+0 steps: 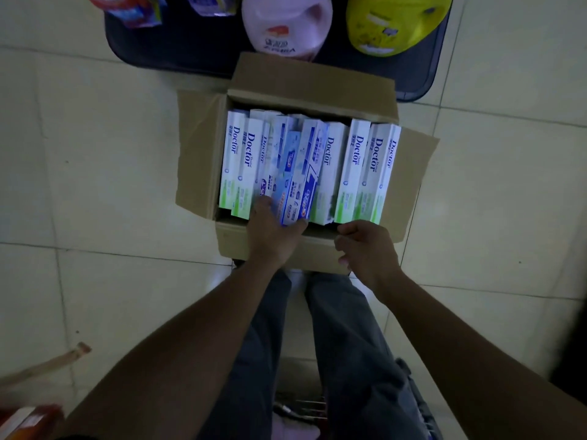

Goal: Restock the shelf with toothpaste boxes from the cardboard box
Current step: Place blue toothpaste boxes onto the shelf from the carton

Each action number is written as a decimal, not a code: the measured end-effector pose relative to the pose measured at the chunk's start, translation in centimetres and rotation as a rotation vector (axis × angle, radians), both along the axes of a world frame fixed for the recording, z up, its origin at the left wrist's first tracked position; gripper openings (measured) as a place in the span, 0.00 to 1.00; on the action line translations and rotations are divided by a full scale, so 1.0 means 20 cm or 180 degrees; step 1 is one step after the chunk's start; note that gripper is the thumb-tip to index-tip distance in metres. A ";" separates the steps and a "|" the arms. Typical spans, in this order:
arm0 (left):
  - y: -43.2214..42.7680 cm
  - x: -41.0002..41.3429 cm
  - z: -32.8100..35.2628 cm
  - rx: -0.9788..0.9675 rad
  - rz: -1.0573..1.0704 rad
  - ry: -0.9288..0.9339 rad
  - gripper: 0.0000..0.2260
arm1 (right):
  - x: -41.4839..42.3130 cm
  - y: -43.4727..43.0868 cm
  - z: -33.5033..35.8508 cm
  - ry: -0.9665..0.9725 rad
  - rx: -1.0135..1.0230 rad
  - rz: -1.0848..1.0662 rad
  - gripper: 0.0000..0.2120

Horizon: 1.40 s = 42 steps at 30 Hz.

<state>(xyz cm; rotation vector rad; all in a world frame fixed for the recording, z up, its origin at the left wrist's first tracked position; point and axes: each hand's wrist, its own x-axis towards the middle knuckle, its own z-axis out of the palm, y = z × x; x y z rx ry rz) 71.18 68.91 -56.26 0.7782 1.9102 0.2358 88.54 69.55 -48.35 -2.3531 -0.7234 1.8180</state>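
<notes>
Dim, bluish light throughout, wide-angle bending at the edges, corners perhaps vignetted, and foreground slightly soft.

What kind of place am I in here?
Probably a small shop or stockroom: an open cardboard box packed with toothpaste boxes on a tiled floor, with detergent bottles just beyond.

Pale tiled floor [95,138] carrying open cardboard box [313,82], dark tray [190,49] lying just beyond, touching box.
</notes>
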 end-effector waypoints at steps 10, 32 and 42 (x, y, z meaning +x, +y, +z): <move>0.00 -0.13 0.34 -0.0169 0.1242 -0.1365 0.19 | -0.04 0.19 0.14 0.0301 -0.0056 -0.0489 0.08; 0.07 -0.23 0.46 0.0950 0.0700 -0.0102 0.09 | -0.02 0.19 0.28 0.0528 0.0819 -0.0671 0.18; 0.45 -0.30 0.69 0.2069 0.0693 -0.0818 0.07 | 0.15 0.36 0.47 0.0636 0.1574 -0.1277 0.15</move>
